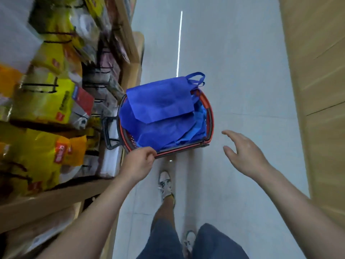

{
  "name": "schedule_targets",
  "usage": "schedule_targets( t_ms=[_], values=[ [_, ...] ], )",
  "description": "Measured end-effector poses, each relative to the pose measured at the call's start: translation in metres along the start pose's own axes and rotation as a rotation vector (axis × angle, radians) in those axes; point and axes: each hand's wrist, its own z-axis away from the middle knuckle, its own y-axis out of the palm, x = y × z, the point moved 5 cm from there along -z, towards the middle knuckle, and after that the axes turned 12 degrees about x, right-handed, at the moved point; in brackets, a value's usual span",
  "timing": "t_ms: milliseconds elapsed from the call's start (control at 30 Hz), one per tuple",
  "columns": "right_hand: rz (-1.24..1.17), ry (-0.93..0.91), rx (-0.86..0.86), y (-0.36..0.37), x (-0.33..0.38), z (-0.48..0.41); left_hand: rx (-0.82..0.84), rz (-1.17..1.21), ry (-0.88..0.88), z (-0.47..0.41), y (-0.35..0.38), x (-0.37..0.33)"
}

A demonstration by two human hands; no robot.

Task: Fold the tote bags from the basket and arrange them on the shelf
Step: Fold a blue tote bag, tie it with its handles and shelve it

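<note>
Pinching the near rim of the basket (210, 116), my left hand (139, 162) has its fingers clamped on it. My right hand (244, 152) hovers at the basket's 4 o'clock, fingers apart. Blue tote bags (160, 109) lie heaped inside the basket, with the shelf (56, 200) at 9 o'clock.

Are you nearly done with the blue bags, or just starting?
Just starting. Done: nothing visible; the shelf shows only yellow packs, no blue bags. In hand: the left-hand grip pinches what looks like a bag corner at the near rim of the basket; the right-hand grip hovers open beside it. Left: the whole pile of blue tote bags needs folding and shelving.
</note>
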Motion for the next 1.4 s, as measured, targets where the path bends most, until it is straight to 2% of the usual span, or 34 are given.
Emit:
schedule_targets(
  t_ms=[200,367,533,633,700,767,867,967,1167,1300,1400],
  values=[
    [-0.054,0.061,0.124,0.061,-0.037,-0.127,0.136,0.038,-0.029,-0.134,0.055,0.010],
    [0.040,0.033,0.206,0.116,-0.072,-0.224,0.179,0.004,-0.051,-0.233,0.123,0.016],
    [0.223,0.025,0.269,0.162,-0.103,-0.270,0.263,-0.195,-0.082,-0.298,0.176,0.025],
    [0.340,0.050,0.268,0.170,-0.111,-0.280,0.227,-0.314,-0.098,-0.316,0.183,0.027],
    [0.352,0.071,0.286,0.172,-0.110,-0.283,0.186,-0.296,-0.084,-0.315,0.179,0.026],
    [0.350,0.095,0.280,0.171,-0.107,-0.285,0.150,-0.164,-0.063,-0.305,0.169,0.026],
    [0.285,0.054,0.094,0.151,-0.101,-0.284,0.091,0.090,0.022,-0.277,0.144,0.018],
    [0.202,0.053,-0.012,0.119,-0.107,-0.279,0.136,0.252,0.076,-0.240,0.123,0.008],
    [0.023,-0.070,0.066,0.036,-0.089,-0.246,0.288,0.401,0.171,-0.172,0.076,-0.022],
    [-0.232,0.032,0.176,-0.029,-0.058,-0.206,0.325,0.488,0.172,-0.140,0.022,-0.039],
    [-0.460,0.003,0.035,-0.078,-0.025,-0.173,0.228,0.435,0.165,-0.111,-0.029,-0.042]
  ],
)
